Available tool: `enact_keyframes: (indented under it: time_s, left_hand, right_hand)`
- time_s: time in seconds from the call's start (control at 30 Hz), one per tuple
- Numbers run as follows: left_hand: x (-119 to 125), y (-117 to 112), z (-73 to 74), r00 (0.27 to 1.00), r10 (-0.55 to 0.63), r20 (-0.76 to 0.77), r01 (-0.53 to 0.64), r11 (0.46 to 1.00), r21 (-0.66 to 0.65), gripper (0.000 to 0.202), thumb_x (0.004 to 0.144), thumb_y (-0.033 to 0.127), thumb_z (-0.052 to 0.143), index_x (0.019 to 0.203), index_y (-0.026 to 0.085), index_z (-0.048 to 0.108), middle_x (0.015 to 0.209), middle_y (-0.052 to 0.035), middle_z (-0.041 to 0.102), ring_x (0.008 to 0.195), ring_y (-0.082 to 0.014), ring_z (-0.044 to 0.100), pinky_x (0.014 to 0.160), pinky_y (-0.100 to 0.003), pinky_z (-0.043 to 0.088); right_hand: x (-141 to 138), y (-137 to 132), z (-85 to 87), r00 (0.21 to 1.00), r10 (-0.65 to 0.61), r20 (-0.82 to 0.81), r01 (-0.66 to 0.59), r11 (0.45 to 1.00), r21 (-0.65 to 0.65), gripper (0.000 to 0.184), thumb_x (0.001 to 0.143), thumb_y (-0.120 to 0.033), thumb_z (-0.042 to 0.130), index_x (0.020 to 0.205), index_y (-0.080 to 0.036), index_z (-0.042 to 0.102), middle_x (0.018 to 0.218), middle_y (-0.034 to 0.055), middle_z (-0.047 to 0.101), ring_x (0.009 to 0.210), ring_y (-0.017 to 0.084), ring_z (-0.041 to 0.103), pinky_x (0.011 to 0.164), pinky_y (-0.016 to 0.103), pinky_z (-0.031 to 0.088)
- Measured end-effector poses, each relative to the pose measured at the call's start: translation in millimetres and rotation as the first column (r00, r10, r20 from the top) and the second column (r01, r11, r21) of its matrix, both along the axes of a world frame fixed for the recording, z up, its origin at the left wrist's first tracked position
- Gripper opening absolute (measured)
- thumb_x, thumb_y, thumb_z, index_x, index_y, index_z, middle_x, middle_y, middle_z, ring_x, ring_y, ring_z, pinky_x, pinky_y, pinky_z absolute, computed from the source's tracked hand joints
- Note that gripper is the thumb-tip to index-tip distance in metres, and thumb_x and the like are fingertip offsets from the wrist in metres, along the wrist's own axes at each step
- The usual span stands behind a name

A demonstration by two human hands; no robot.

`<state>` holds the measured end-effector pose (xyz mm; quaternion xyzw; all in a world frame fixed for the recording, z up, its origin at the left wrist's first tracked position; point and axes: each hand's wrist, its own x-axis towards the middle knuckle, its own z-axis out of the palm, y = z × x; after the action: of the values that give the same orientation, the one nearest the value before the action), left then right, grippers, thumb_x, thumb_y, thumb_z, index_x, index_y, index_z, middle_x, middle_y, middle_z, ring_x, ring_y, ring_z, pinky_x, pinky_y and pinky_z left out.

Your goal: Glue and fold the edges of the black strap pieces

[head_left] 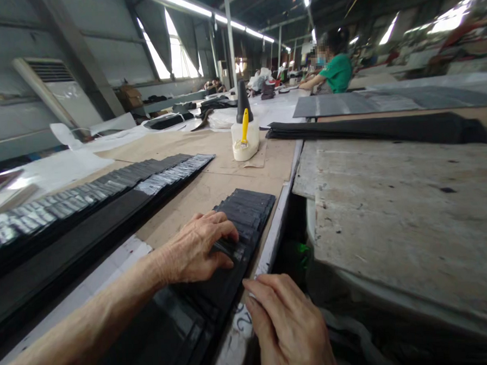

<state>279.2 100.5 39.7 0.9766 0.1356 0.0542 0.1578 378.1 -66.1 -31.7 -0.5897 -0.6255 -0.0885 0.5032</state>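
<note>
My left hand point(204, 247) rests on a row of overlapping black pieces point(248, 207), which look like thin sheet or fabric. Its fingers are bent, and the thumb lies apart from them on the black surface. Beside the table edge, my right hand point(289, 321) has its thumb and fingers drawn together. Whatever may be between those fingertips is hidden. More black pieces point(180, 311) with a shiny strip lie below my left wrist. A longer fanned row of black pieces point(105, 195) with whitish, glossy ends stretches across the left side.
A whitish container point(246, 133) with a yellow-handled brush point(244, 127) stands ahead, near a dark cone point(243, 98). Black sheets point(367, 132) lie on a worn board point(399, 196) at right. A dark gap point(293, 229) separates the tables. Farther back, a person in green point(338, 71) works.
</note>
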Motion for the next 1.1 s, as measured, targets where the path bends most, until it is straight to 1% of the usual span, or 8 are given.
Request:
enact_keyframes:
  time_s: [0.1,0.2,0.33,0.5,0.7,0.8,0.93,1.1]
  left_hand:
    - [-2,5,-2.1,0.995,-0.027,0.094,0.034,0.997,-0.074,0.013,0.072,0.012,0.064,0.084,0.015,0.060,0.081,-0.0016,0.054,0.078,-0.0148,0.051,0.071,-0.027,0.039]
    - [-10,11,-6.7,0.993,0.021,0.112,-0.008,0.993,-0.115,0.006,0.073,0.013,0.064,0.079,0.013,0.062,0.075,-0.0007,0.054,0.072,-0.0130,0.051,0.066,-0.025,0.038]
    - [-18,14,-7.9,0.992,0.084,0.098,-0.071,0.989,-0.130,0.014,0.070,0.010,0.065,0.083,0.013,0.062,0.078,-0.0014,0.055,0.077,-0.0145,0.051,0.069,-0.026,0.038]
    - [-11,10,-11.2,0.981,-0.037,0.190,0.072,0.981,-0.180,0.026,0.070,0.004,0.059,0.094,0.013,0.062,0.089,-0.0041,0.057,0.085,-0.0159,0.052,0.078,-0.029,0.040]
    - [-10,13,-24.0,0.946,0.025,0.322,0.084,0.944,-0.319,0.007,0.073,0.011,0.063,0.078,0.014,0.066,0.078,-0.0021,0.059,0.077,-0.0132,0.055,0.071,-0.025,0.043]
    - [-13,14,-28.1,0.928,-0.004,0.373,0.125,0.945,-0.301,0.009,0.075,0.011,0.064,0.081,0.015,0.069,0.078,-0.0026,0.060,0.076,-0.0115,0.055,0.071,-0.022,0.044]
    - [-17,14,-30.2,0.910,-0.092,0.405,0.186,0.962,-0.200,0.014,0.080,0.014,0.058,0.087,0.016,0.070,0.079,-0.0042,0.059,0.075,-0.0114,0.054,0.068,-0.022,0.044]
    - [-21,15,-28.2,0.909,-0.210,0.361,0.253,0.965,-0.075,0.022,0.084,0.010,0.048,0.091,0.016,0.067,0.082,-0.0046,0.057,0.076,-0.0119,0.051,0.070,-0.024,0.042]
  right_hand:
    - [-5,7,4.0,0.996,-0.004,0.095,-0.002,0.998,0.060,0.027,0.077,-0.004,0.044,0.097,-0.006,0.062,0.081,0.0106,0.059,0.071,0.018,0.051,0.060,0.029,0.045]
    - [-11,16,6.0,0.975,-0.028,0.221,0.020,0.999,0.041,0.032,0.079,-0.006,0.037,0.097,-0.004,0.064,0.084,0.0118,0.061,0.073,0.020,0.050,0.060,0.032,0.045]
    - [-16,22,4.8,0.935,-0.038,0.353,0.049,0.999,-0.022,0.040,0.084,-0.009,0.027,0.098,-0.003,0.064,0.088,0.0123,0.061,0.070,0.020,0.048,0.054,0.033,0.043]
    - [-17,21,1.7,0.936,-0.048,0.348,0.057,0.998,-0.015,0.040,0.085,-0.009,0.026,0.097,-0.003,0.064,0.088,0.0117,0.061,0.070,0.019,0.046,0.054,0.033,0.042]
    - [-17,21,0.6,0.922,-0.081,0.380,0.089,0.996,-0.006,0.042,0.087,-0.009,0.024,0.098,-0.005,0.065,0.088,0.0092,0.063,0.068,0.018,0.048,0.054,0.031,0.039]
    - [-17,21,0.6,0.910,-0.096,0.404,0.105,0.994,-0.001,0.042,0.089,-0.009,0.025,0.096,-0.006,0.065,0.086,0.0083,0.063,0.068,0.017,0.049,0.053,0.031,0.037]
    - [-17,20,1.0,0.904,-0.101,0.415,0.109,0.994,0.003,0.040,0.089,-0.008,0.025,0.096,-0.005,0.065,0.085,0.0081,0.063,0.068,0.016,0.049,0.053,0.030,0.036]
    - [-18,21,-3.1,0.901,-0.105,0.421,0.112,0.994,0.008,0.039,0.089,-0.008,0.026,0.098,-0.005,0.064,0.086,0.0083,0.062,0.073,0.018,0.050,0.056,0.031,0.035]
